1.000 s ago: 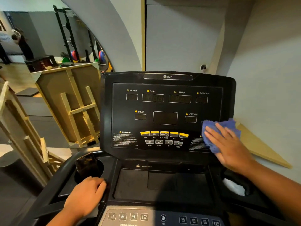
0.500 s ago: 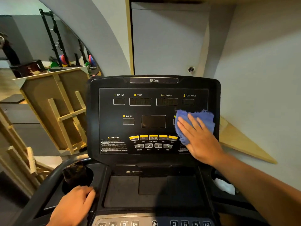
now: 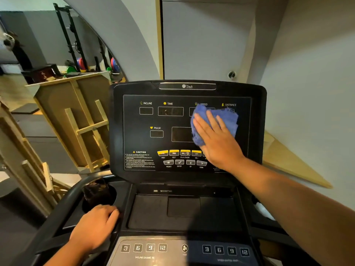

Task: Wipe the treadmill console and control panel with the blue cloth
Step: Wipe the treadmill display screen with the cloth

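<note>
The black treadmill console (image 3: 134, 120) stands upright in front of me, with display windows and a row of yellow buttons (image 3: 178, 153). My right hand (image 3: 217, 141) presses the blue cloth (image 3: 228, 118) flat against the upper right of the panel, covering the speed window and part of the distance window. My left hand (image 3: 96, 225) rests palm down on the console's left edge beside the cup holder, holding nothing. Below lies the lower control panel (image 3: 172, 248) with numbered keys.
A dark phone (image 3: 96, 189) stands in the left cup holder. Something white (image 3: 266, 211) sits in the right cup holder. Wooden frames (image 3: 80, 121) lean at the left. A wall is close on the right, with a wooden wedge (image 3: 288, 160) against it.
My right hand has slid the cloth from the panel's lower right edge up and to the left, onto the speed and distance windows. My left hand has stayed by the cup holder.
</note>
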